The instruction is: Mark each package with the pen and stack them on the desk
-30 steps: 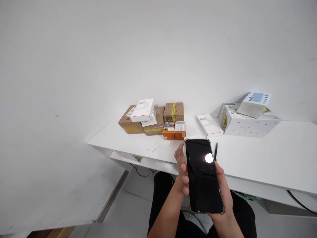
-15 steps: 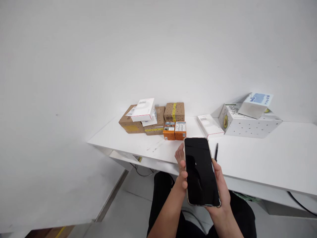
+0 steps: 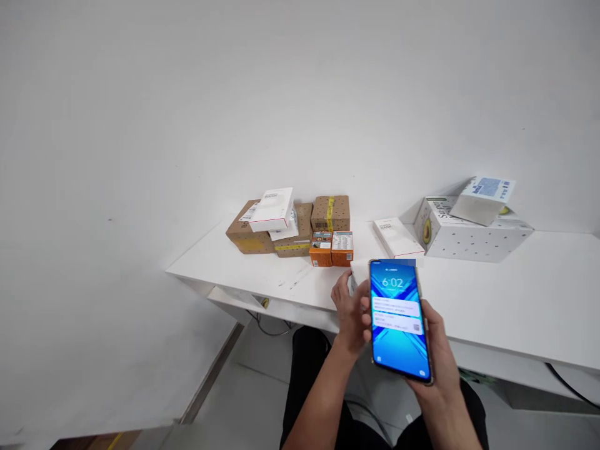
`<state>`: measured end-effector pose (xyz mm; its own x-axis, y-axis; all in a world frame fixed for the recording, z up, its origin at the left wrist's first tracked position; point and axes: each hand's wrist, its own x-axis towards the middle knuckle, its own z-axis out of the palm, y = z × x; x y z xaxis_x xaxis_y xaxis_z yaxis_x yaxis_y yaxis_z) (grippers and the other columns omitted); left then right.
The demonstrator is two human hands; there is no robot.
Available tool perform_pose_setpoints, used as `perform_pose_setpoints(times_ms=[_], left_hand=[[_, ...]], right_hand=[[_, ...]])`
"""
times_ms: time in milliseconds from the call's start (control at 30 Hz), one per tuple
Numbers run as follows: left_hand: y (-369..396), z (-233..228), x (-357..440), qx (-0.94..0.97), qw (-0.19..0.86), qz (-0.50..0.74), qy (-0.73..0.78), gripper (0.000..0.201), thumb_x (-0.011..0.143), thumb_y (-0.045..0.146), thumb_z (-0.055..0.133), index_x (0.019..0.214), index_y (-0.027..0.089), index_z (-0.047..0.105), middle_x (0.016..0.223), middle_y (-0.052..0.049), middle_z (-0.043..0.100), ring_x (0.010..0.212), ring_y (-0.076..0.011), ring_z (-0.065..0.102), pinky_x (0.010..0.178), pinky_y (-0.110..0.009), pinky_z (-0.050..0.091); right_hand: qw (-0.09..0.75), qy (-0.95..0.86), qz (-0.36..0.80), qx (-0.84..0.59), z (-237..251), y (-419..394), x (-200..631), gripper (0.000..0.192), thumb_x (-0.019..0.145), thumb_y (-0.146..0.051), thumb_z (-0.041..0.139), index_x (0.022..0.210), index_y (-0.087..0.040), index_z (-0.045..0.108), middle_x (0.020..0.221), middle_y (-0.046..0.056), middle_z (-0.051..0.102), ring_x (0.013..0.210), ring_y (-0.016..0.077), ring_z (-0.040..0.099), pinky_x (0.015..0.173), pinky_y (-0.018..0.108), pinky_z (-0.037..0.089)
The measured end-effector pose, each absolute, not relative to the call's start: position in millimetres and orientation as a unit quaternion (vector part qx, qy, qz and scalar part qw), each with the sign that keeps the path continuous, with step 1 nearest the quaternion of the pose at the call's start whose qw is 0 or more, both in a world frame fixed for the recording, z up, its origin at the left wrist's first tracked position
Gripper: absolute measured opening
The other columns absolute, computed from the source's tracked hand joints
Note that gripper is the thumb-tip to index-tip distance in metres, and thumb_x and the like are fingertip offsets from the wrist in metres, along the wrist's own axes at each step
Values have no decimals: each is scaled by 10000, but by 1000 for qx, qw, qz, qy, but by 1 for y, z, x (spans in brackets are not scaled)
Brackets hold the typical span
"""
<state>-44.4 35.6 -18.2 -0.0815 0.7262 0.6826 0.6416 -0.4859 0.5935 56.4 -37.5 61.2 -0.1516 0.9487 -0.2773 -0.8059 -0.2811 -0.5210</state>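
White desk (image 3: 515, 294) carries boxes along the wall. Just in front of its edge, right hand (image 3: 434, 350) holds the lit phone (image 3: 398, 319); left hand (image 3: 351, 309) grips beside it. Screen shows only lock page, unlocking remains.

A long white table (image 3: 515, 300) stands against a pale wall; its left end carries a cluster of brown cardboard boxes (image 3: 246, 236), with a flat white box (image 3: 274, 209) lying tilted on top of them; another brown box (image 3: 330, 213) with a yellow strip sits at the back of the cluster, and two small orange cartons (image 3: 331, 249) stand side by side just in front of it; to the right a flat white packet (image 3: 396, 237) leans against a large white box with an avocado picture (image 3: 469, 237); a white pouch with a blue label (image 3: 485, 199) rests on that large box; faint marks (image 3: 295, 279) show on the tabletop near the front edge.
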Motion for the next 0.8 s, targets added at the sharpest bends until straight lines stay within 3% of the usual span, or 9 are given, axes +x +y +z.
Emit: perform_pose_setpoints(times_ms=[100,167,267,367,467,600,700,800], left_hand=[[34,-17,-43,701,17,510,498,256,834,313,627,1087,272,640,1310,-94,454,1209,-280,466,968,-477,431],[34,-17,-42,707,5,501,500,259,842,293,616,1097,250,630,1295,-114,448,1210,-268,462,961,-452,434],[34,-17,-41,706,5,503,499,254,855,286,596,1105,244,618,1287,-120,443,1225,-257,452,960,-430,435],[34,-16,-41,707,8,505,496,255,864,294,583,1111,240,614,1282,-124,444,1231,-259,449,958,-429,437],[32,-12,-43,712,9,496,497,250,869,297,574,1110,241,617,1279,-124,458,1219,-259,463,958,-434,439],[30,-6,-52,718,28,488,494,346,898,318,525,1229,220,538,1262,-135,523,1217,-255,478,982,-437,427],[33,-1,-63,683,102,479,542,456,921,382,461,1326,172,431,1218,-143,583,1069,-234,574,909,-404,472],[38,8,-69,644,203,423,604,453,937,466,372,1255,173,508,1162,-129,621,830,-204,629,804,-384,495]], right_hand=[[640,-199,591,-450,41,-29,91,608,810,-602,485,1269,-208,549,1081,102,676,902,263,652,807,424,512],[624,-282,419,-596,23,-20,119,612,799,-583,513,1311,-248,504,1130,80,643,958,263,627,850,424,489],[430,-432,140,-780,-5,-5,156,637,802,-542,491,1338,-197,501,1062,134,624,1033,330,562,899,496,430],[247,-491,-6,-835,-25,5,179,593,837,-520,419,1295,-166,551,1136,213,577,1018,387,541,837,564,425],[153,-514,-55,-842,-38,11,188,558,861,-484,391,1279,-163,574,1179,235,556,1028,405,532,802,564,436],[130,-513,-30,-848,-46,16,195,567,849,-498,429,1279,-166,587,1222,221,549,1131,422,477,871,557,417],[190,-515,-23,-835,-41,19,192,585,852,-536,414,1221,-133,621,1248,232,534,1213,423,422,944,579,367],[316,-561,45,-764,-23,24,170,586,895,-540,326,1154,-117,639,1111,200,613,1120,329,533,943,480,415]])
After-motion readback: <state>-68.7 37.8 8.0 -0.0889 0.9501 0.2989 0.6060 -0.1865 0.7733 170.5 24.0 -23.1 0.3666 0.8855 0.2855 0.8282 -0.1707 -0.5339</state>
